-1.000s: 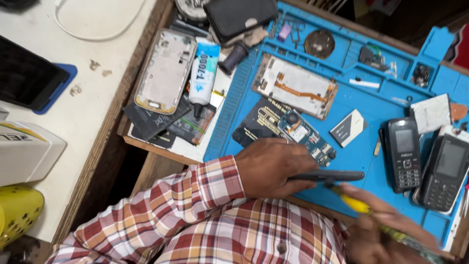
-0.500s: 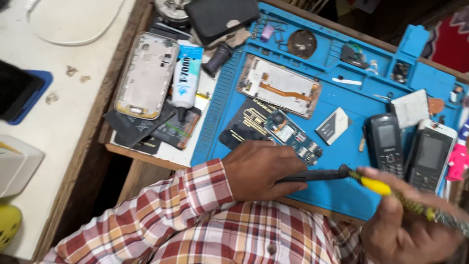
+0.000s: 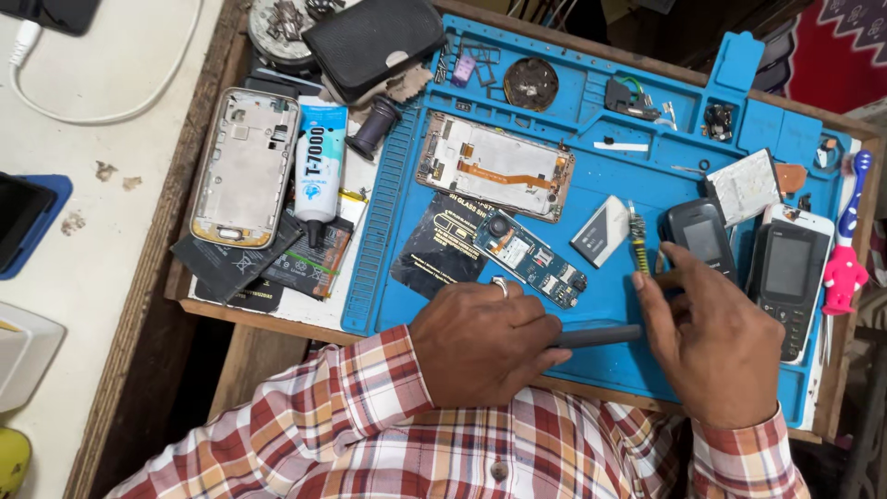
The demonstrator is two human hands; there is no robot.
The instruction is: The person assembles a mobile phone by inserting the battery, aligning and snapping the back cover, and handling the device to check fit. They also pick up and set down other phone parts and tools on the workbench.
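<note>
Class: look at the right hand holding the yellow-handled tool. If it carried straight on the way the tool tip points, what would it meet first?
The right hand aims its tool up the blue mat. Bare mat comes first, then probably the small white strip; depth is unclear.

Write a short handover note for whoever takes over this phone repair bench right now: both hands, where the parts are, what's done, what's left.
Left hand: closed around a dark slim handle-shaped tool, lying across the blue silicone repair mat.
Right hand: pinching a yellow-tipped screwdriver, tip up.
Parts: small blue circuit board just beyond the left hand, bare on the mat; opened phone chassis with orange flex cable behind it; black keypad phone by the right hand.
Done: board is out of its housing.
Left: judging by the loose parts, probably board work and reassembly.
</note>
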